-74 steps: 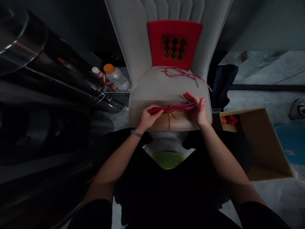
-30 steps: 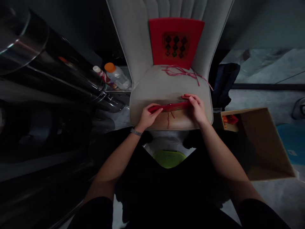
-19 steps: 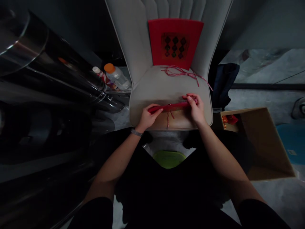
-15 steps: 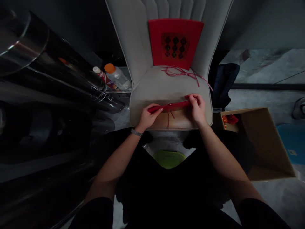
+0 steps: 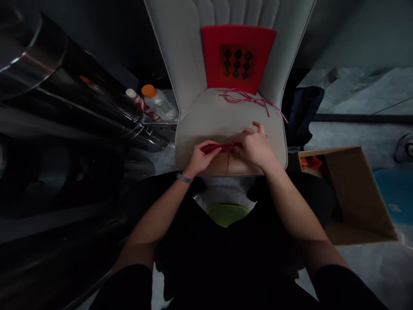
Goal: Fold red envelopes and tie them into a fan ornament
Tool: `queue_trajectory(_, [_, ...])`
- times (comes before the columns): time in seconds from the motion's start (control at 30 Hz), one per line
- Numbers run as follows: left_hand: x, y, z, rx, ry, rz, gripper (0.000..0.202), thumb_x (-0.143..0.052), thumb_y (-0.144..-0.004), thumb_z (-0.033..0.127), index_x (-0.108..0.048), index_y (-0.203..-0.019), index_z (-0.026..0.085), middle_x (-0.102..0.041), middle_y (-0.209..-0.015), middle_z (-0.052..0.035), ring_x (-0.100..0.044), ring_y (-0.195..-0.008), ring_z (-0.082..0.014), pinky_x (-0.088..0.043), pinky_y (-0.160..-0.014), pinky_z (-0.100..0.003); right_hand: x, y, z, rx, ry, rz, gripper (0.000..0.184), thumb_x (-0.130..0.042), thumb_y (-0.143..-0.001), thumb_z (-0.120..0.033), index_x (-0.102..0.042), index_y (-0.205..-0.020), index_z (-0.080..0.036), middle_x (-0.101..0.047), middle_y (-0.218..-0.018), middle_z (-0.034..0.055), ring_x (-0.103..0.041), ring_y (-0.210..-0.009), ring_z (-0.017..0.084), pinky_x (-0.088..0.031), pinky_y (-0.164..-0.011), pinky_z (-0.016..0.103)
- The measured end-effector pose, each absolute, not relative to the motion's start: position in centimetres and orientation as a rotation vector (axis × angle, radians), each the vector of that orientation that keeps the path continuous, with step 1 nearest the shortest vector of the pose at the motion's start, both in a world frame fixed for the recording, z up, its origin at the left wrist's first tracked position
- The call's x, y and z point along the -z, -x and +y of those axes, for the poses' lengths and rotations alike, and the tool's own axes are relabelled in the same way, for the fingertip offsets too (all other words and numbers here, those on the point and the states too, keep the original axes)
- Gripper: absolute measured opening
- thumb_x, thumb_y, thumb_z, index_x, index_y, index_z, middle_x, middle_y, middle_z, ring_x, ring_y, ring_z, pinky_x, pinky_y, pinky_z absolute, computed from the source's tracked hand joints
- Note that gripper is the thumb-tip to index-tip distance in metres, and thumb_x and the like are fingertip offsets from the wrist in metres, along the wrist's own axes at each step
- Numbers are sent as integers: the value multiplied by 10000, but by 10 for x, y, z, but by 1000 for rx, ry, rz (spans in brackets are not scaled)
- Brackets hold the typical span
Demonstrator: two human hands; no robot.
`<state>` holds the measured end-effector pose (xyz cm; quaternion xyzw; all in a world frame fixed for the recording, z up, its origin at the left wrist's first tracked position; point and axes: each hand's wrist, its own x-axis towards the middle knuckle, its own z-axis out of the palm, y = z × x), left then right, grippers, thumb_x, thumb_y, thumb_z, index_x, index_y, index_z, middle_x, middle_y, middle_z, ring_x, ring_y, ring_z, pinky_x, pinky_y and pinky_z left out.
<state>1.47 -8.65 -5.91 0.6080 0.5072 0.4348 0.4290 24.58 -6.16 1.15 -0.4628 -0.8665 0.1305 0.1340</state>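
Note:
A long, flat red folded piece (image 5: 215, 147) lies across the front of a grey padded chair seat (image 5: 209, 118). My left hand (image 5: 200, 158) pinches its left end. My right hand (image 5: 254, 146) is closed over its middle and right part, where a thin red string (image 5: 227, 160) hangs down over the seat's front edge. Most of the piece's right half is hidden under my right hand.
A red card with dark lantern shapes (image 5: 238, 58) leans on the chair back, with loose red strings (image 5: 245, 99) below it. Two bottles (image 5: 151, 103) stand left beside shiny metal pipes (image 5: 64, 94). An open cardboard box (image 5: 348, 189) sits right. A green lid (image 5: 227, 214) lies below.
My right hand has slid left along the red piece from its right end to the middle, next to my left hand. My left hand has stayed in place.

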Motion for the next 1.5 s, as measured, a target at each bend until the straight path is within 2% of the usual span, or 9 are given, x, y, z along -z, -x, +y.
queue_trajectory(0.2, [65,-12,-83,-1071,-1463,1241,411,-849,-779,534,-780,-998,193,-819,-987,-80,-771,-900,-234,-636,-884,-388,-17,-242,-55,-345,1372,-2535,195,-656,-961,-308,-842,-908,-278,-762,-778,57,-666,-875,281,-217,-1148,614])
queue_trajectory(0.37, [67,-15,-82,-1077,-1483,1234,371,-821,-822,527,-801,-967,186,-825,-958,-88,-777,-876,-234,-643,-846,-382,-22,-240,-53,-353,1423,-2536,181,-685,-945,-330,-852,-937,-261,-770,-762,66,-674,-851,285,-241,-1133,607])
queue_trajectory(0.53, [66,-13,-83,-1092,-1507,1214,353,-805,-847,521,-805,-962,187,-825,-958,-92,-778,-881,-233,-644,-858,-385,-23,-239,-50,-409,1325,-2561,195,-671,-961,-321,-857,-909,-297,-764,-740,39,-668,-844,267,-242,-1141,577])
queue_trajectory(0.7, [64,-11,-84,-1102,-1508,1245,372,-815,-828,530,-810,-964,184,-827,-950,-92,-775,-862,-231,-643,-834,-376,-24,-236,-53,-300,1402,-2608,175,-690,-943,-328,-854,-944,-266,-755,-753,65,-672,-852,279,-243,-1133,587])
queue_trajectory(0.93, [55,-16,-93,-1063,-1512,1248,354,-810,-834,492,-813,-972,166,-830,-976,-101,-781,-890,-234,-638,-857,-369,-31,-228,-62,-171,1596,-2800,278,-565,-975,-209,-838,-1006,-168,-785,-868,132,-707,-884,278,-223,-1164,586])
queue_trajectory(1.03, [59,-16,-92,-1084,-1491,1270,357,-814,-823,488,-811,-966,162,-831,-968,-105,-782,-876,-235,-639,-850,-371,-30,-224,-64,-124,1612,-2824,288,-555,-971,-203,-835,-1020,-154,-794,-897,152,-712,-908,294,-210,-1167,607])
queue_trajectory(1.33, [45,-15,-92,-1147,-1532,1295,356,-811,-826,492,-817,-963,163,-829,-948,-103,-781,-862,-230,-639,-825,-347,-34,-221,-66,-105,1558,-2768,243,-596,-927,-163,-835,-969,-154,-784,-859,135,-708,-920,293,-214,-1184,644])
queue_trajectory(1.4, [35,-12,-93,-1162,-1557,1284,344,-804,-841,479,-819,-974,162,-828,-951,-99,-783,-865,-234,-639,-826,-350,-46,-225,-71,-122,1487,-2677,242,-614,-924,-171,-829,-1034,-183,-784,-877,109,-696,-970,303,-186,-1198,680])
queue_trajectory(1.5, [22,-5,-88,-1196,-1555,1304,333,-813,-850,462,-821,-996,163,-824,-959,-93,-781,-857,-234,-640,-842,-362,-75,-242,-85,-194,1275,-2419,343,-685,-937,-308,-751,-1265,-233,-783,-1091,84,-656,-1142,334,-215,-1207,702])
